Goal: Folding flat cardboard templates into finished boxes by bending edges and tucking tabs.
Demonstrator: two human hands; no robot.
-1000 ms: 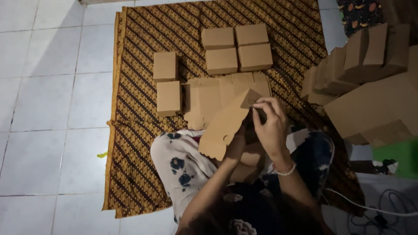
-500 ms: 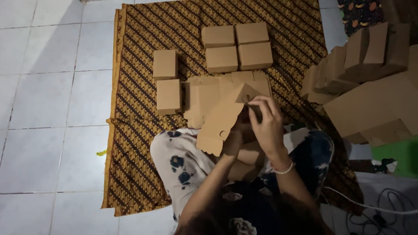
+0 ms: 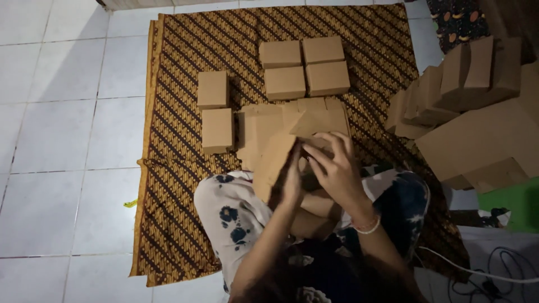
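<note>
- We hold a half-folded cardboard box [image 3: 276,163] over our lap: our left hand [image 3: 292,182] is pressed flat against its side panel, fingers nearly straight, while our right hand [image 3: 337,168] curls over the top edge, fingers closed down on the flap.
- The risk, as we judge it: too much pressure from our right fingers could crease the flap off its score line, or the panel could slip from our flat left palm and spring open.
- Just beyond lies a stack of flat blanks [image 3: 264,126] on the patterned cloth [image 3: 179,50].
- Further out sit four finished boxes [image 3: 303,67] and two more [image 3: 215,109]; a heap of boxes [image 3: 466,106] rises at right.
</note>
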